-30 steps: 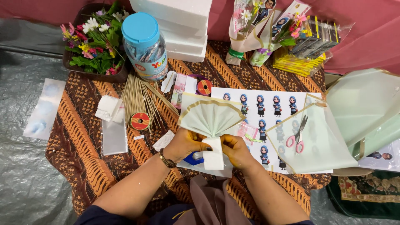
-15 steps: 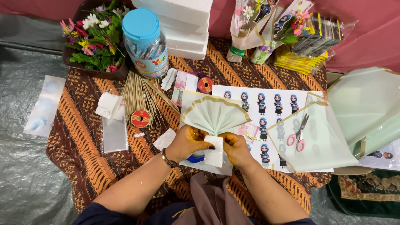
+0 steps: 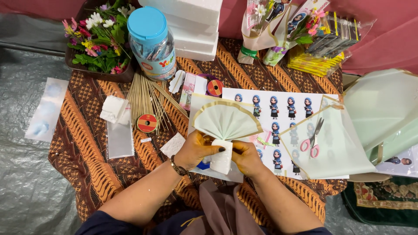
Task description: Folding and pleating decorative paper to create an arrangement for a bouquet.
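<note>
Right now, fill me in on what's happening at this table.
A person sits at a patterned cloth table and grips a pleated, fan-shaped sheet of pale green paper at its gathered base, left hand and right hand pinching it from either side. Pink-handled scissors lie to the right on another pale sheet. Bamboo skewers, a red tape roll and a blue-lidded jar sit to the left.

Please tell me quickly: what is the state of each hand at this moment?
Left hand: grip closed on the base of the pleated paper fan.
Right hand: grip closed on the same fan's base, opposite the left.
</note>
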